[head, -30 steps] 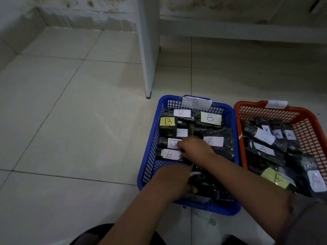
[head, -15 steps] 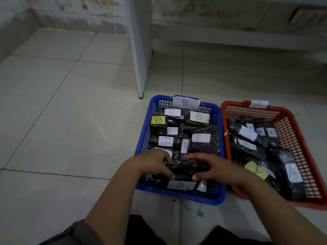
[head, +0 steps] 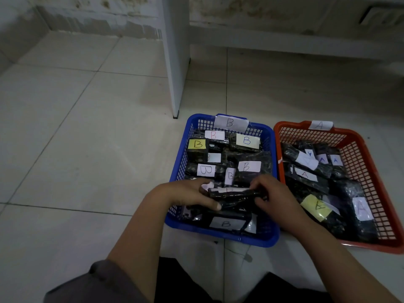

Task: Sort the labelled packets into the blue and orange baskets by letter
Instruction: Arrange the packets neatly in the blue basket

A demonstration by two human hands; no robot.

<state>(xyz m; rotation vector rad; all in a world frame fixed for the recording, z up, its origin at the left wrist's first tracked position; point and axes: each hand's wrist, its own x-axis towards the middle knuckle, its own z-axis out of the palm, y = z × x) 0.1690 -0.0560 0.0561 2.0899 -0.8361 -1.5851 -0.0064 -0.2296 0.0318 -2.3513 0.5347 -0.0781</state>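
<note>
Nearest the camera, a grey sleeve (head: 105, 281) covers the upper left arm and dark clothing fills the bottom edge. Both forearms reach forward over the near part of the blue basket (head: 220, 236). The left hand (head: 185, 194) and the right hand (head: 275, 194) each curl their fingers around opposite ends of 1 dark packet (head: 235, 195), held lengthwise between them just above the basket's contents; its white label faces up, the letter too blurred to read.

Below it, a packet labelled B (head: 226, 224) lies against the near wall. Further in, more dark packets with B labels fill the basket, 1 with a yellow label (head: 197, 144). A paper tag marked B (head: 230, 123) hangs on the far rim.

Just beside it on the right, the orange basket (head: 376, 184) holds dark packets labelled A, with an A tag (head: 320, 125) on its far rim.

Both baskets sit on a pale tiled floor (head: 76, 138) with thin grout lines. Beyond them a white upright panel (head: 176, 62) stands on the floor, and a stained, patchy wall (head: 98, 20) closes the room.
</note>
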